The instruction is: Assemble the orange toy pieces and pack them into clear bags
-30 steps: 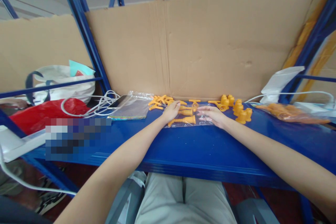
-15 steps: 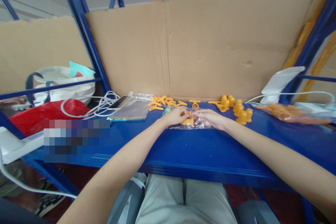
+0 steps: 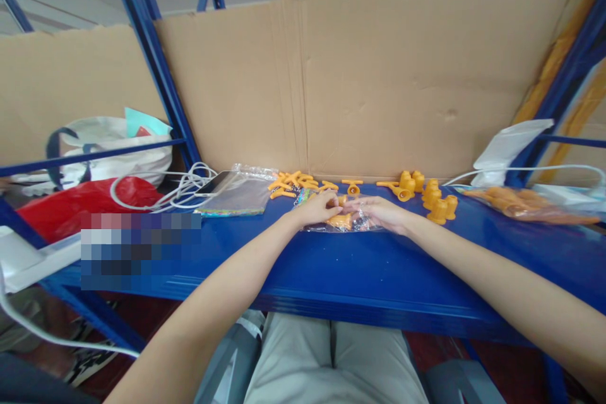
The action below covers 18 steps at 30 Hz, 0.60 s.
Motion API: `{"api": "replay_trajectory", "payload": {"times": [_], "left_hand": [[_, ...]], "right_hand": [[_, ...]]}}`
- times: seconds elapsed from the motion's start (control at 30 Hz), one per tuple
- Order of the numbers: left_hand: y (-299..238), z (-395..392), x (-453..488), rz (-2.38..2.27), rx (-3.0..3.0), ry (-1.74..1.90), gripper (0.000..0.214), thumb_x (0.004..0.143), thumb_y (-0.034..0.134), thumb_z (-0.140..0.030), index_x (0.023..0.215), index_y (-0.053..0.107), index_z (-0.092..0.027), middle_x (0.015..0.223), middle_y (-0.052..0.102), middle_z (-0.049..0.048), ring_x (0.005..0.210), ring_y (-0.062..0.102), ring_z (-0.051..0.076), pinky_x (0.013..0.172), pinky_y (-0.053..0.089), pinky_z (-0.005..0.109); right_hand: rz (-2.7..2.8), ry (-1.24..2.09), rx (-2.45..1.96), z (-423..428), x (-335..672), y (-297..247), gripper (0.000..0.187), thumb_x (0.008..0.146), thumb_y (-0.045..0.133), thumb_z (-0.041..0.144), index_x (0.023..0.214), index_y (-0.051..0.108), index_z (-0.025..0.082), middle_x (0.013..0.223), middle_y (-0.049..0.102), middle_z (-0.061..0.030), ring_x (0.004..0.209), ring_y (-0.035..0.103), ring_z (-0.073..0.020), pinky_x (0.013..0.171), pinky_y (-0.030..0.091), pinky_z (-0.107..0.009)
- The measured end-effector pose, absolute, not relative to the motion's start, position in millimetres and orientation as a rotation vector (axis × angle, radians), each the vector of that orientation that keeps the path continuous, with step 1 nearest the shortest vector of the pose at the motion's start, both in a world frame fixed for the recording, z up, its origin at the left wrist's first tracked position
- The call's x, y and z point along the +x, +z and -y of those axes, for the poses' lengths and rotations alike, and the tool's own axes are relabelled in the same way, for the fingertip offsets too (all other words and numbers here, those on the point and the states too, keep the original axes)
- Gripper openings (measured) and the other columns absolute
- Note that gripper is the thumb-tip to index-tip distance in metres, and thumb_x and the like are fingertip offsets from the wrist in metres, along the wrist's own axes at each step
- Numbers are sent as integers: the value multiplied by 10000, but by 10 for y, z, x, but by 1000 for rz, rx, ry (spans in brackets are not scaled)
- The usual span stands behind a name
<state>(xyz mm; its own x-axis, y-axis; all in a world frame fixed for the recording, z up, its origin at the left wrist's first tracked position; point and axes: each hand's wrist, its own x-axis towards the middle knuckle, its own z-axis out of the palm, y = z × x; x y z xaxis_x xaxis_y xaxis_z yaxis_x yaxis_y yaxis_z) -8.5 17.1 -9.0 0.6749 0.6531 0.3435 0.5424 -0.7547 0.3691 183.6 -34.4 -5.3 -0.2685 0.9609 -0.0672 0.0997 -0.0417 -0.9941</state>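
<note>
A clear plastic bag (image 3: pixel 364 222) lies flat on the blue tabletop with an orange cup-shaped piece (image 3: pixel 341 221) inside it. My left hand (image 3: pixel 318 209) is closed over the bag's left part, fingers bent against the film. From the other side, my right hand (image 3: pixel 381 213) pinches the bag's right part. Fingertips of both hands almost meet above the orange piece. Behind them sit small orange T-shaped pieces, one of them (image 3: pixel 351 187) attached to a round cup. To the right stand several orange cups (image 3: pixel 438 208) in short stacks.
A pile of orange T-shaped pieces (image 3: pixel 290 182) lies beside flat clear bags (image 3: pixel 241 192) and a dark phone-like slab (image 3: pixel 218 183). White cables (image 3: pixel 189 183) and a red bag (image 3: pixel 89 202) are at left. Another bag of orange parts (image 3: pixel 525 203) rests at right. A cardboard wall (image 3: pixel 379 76) closes the back.
Both hands stay at the bag with only slight finger movement. The orange piece inside appears slightly turned. The view has shifted a little.
</note>
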Motion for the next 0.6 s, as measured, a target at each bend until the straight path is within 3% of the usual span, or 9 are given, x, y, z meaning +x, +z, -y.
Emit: {"api": "replay_trajectory", "payload": {"times": [0.17,0.3,0.47,0.6], "left_hand": [[-125,-169,-55,-1043,2627,666,155,876,454,-265,742,504,-206,984,645,67,1178,519,238,1000,412,401],[-151,-176,-30,-1056,2619,659,174,896,427,-234,740,498,-207,1123,621,85,1310,405,230,1072,344,395],[-179,-206,-14,-1092,2615,642,204,911,388,-223,734,486,-197,1157,597,104,1279,439,226,1076,337,407],[-203,-246,-9,-1098,2618,637,191,914,382,-235,755,481,-200,1183,582,97,1326,386,219,1113,288,417]], "right_hand": [[1481,1338,-1170,279,1966,-1,143,746,637,79,811,730,165,1023,712,-84,878,657,-126,785,526,-231],[1493,1122,-1301,210,2166,144,125,760,601,86,772,709,148,975,720,-91,897,667,-148,808,523,-248],[1632,376,-1717,27,2461,284,254,807,510,138,963,711,133,979,720,-118,926,671,-219,798,530,-310],[1925,-180,-2049,-136,2635,207,292,764,522,128,970,729,115,1014,702,-189,1004,644,-312,834,499,-399]]}}
